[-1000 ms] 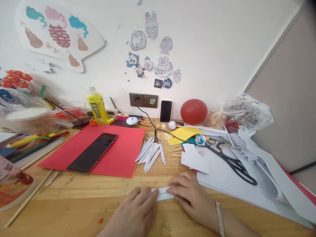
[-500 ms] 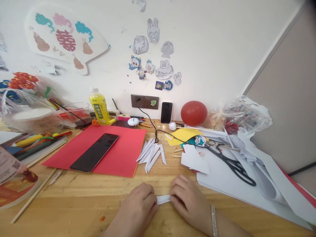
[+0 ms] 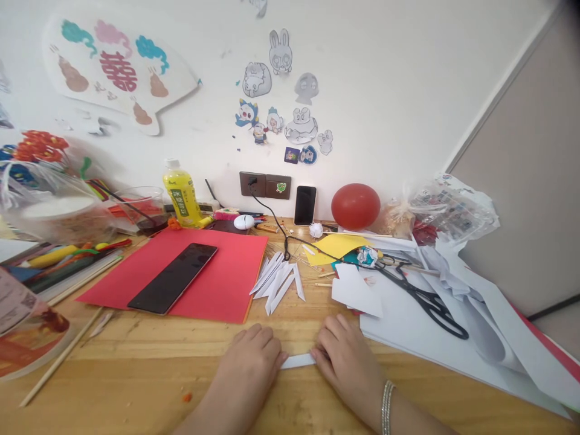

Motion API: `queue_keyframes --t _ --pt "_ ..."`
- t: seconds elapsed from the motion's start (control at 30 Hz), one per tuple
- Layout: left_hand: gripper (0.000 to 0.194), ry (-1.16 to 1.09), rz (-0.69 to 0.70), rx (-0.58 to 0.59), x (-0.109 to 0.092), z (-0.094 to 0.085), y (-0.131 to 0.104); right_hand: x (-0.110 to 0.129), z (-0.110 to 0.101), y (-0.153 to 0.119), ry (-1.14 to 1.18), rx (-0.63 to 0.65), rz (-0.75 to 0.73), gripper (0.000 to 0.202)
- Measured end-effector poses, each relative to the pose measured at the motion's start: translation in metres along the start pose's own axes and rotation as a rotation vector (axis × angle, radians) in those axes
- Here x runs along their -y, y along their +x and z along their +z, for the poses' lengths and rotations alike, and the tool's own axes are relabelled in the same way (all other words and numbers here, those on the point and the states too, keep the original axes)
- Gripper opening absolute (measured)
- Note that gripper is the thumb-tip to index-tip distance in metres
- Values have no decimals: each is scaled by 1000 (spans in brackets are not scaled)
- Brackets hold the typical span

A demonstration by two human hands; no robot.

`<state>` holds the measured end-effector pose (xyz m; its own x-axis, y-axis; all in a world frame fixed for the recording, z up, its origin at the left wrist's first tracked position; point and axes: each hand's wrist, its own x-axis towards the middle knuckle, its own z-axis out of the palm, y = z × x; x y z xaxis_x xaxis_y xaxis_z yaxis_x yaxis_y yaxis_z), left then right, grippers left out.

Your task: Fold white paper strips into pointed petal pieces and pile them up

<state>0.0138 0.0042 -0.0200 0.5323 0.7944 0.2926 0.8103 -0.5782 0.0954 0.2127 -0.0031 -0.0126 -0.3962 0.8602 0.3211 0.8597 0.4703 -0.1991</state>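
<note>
Both the left hand and right hand, apart at the frame's lower centre, pinch opposite ends of the strip between them; it's narrower than a second ago, so its fold seems closed.

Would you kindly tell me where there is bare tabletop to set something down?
The widest bare patch of tabletop lies between the wooden stick, red paper and left hand; an orange scrap lies there. A narrower one separates the folded paper strips from the right hand. It is crowded along the wall and, on the right, around the black scissors.
</note>
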Motion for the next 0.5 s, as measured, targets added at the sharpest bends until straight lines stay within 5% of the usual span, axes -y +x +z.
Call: queue_keyframes --t 0.17,0.33,0.5 --pt "19 135 -46 41 -8 -4 2 0 2 1 41 2 61 21" --pt "9 -43 -53 164 -14 -16 3 -2 1 3 78 67 45 24" --pt "10 -174 -86 128 -11 -15 2 -1 -7 4 184 159 22 29"
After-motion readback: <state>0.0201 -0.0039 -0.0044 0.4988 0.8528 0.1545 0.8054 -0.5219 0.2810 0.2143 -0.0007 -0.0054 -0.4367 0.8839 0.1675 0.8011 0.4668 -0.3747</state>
